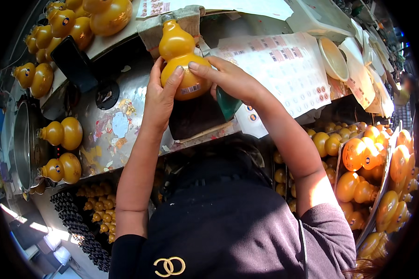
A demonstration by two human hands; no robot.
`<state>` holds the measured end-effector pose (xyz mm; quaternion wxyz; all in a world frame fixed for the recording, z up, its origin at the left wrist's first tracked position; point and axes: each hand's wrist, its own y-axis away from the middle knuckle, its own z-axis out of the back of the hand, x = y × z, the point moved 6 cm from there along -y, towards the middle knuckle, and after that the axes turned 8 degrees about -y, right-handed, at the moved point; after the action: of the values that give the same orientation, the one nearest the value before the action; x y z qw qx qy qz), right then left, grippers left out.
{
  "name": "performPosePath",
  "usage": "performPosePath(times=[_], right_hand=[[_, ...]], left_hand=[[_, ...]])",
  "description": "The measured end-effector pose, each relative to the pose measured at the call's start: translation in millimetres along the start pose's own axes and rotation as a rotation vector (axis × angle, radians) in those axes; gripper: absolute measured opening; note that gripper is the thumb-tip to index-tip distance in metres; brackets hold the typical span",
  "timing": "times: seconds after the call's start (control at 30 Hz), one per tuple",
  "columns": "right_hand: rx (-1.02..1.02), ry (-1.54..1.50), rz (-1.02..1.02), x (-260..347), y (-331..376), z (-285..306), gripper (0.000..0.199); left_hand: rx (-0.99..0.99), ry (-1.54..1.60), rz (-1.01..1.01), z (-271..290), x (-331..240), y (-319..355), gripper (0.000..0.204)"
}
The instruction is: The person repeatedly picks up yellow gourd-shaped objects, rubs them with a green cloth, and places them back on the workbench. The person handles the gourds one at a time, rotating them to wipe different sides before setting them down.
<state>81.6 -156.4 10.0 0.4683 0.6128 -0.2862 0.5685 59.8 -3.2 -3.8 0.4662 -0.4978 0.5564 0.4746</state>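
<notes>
A gourd-shaped orange bottle (181,58) was held between both hands above the middle of a worn metal counter (111,130). The left hand (160,95) was pressed flat against the bottle's left side, its fingers closed upward around the lower bulb. The right hand (230,79) was wrapped over the bulb from the right, with the fingertips laid across the front just above a small white label. The bottle stood upright, its narrower upper bulb and neck rising clear above both hands and its base hidden behind them.

Directly beneath the bottle a dark pad (193,118) was seen lying on the counter, and a green object (228,104) was partly hidden under the right wrist; what it was could not be told. A sheet of round stickers (288,69) was spread along the counter's right end. Two similar bottles (63,149) were laid on their sides at the counter's left edge, and more of them (74,23) were heaped at the far left corner. Trays of the same orange bottles (372,172) were stacked off the right side, and rows of dark caps (77,218) were ranged below the near left edge.
</notes>
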Motion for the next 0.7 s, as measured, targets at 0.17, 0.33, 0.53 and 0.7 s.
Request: performPosePath(times=[0.17,0.33,0.53,0.7], right_hand=[[-0.014,-0.045,0.03,6,-7,-3,0.069],[-0.082,-0.094,0.023,-10,-8,-2,0.078],[-0.159,0.053,0.157,-11,7,-7,0.078],[-0.083,-0.089,0.067,-17,10,-8,0.079]], left_hand=[[0.009,-0.048,-0.019,10,-7,-9,0.067],[0.005,0.008,-0.064,12,0,-7,0.069],[0.013,-0.227,-0.23,3,-4,6,0.076],[0.006,-0.204,-0.21,-2,1,10,0.071]])
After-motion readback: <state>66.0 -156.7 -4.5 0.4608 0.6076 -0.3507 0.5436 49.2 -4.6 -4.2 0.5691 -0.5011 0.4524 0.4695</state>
